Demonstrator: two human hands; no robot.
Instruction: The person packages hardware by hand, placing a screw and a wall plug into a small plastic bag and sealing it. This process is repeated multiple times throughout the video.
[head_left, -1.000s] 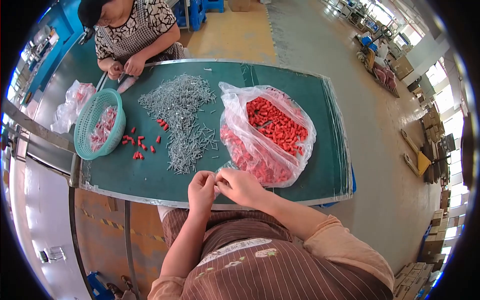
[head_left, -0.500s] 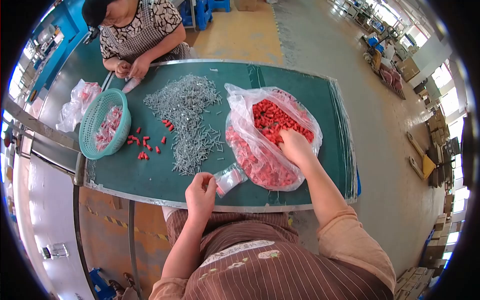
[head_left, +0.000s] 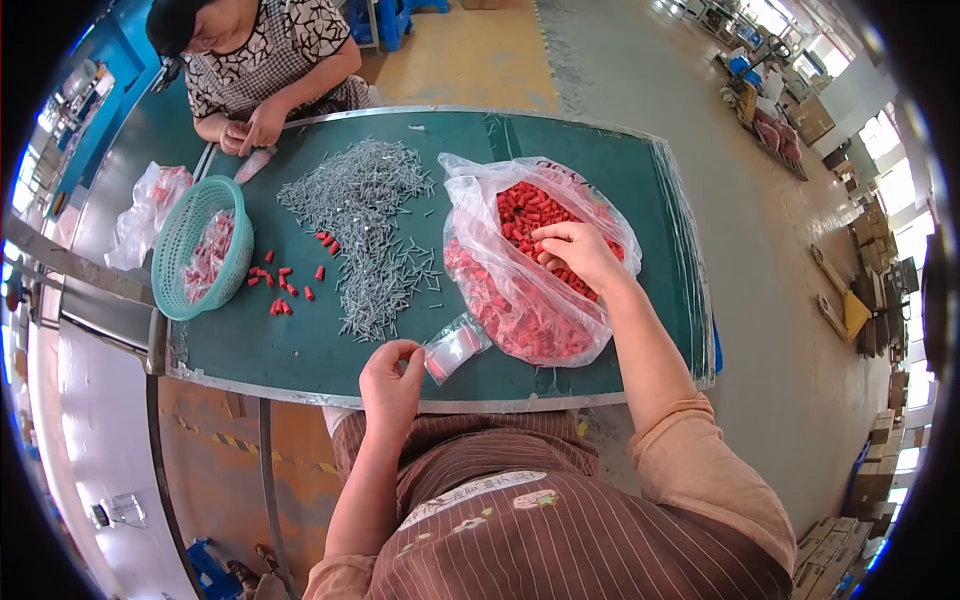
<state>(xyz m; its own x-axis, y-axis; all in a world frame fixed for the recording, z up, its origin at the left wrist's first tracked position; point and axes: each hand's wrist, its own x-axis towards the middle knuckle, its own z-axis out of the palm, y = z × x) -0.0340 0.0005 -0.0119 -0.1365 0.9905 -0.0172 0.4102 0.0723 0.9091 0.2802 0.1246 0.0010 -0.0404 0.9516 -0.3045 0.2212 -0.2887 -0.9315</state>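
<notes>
My left hand pinches the edge of a small clear plastic bag, which lies flat by the table's near edge with something red showing inside. My right hand is over the open mouth of a large clear plastic bag full of small red plastic plugs. Its fingers are curled together, and what they hold, if anything, is hidden against the red. Left of the large bag spreads a heap of grey screws. Several loose red plugs are scattered beside it.
A turquoise basket holding filled little bags stands at the left, with a plastic bag behind it. Across the green table, a co-worker handles a small clear bag. A metal rail runs along the left.
My right hand has lifted back from among the red plugs, and more of its fingers show. My left hand still pinches the small bag. The whole view has shifted slightly.
</notes>
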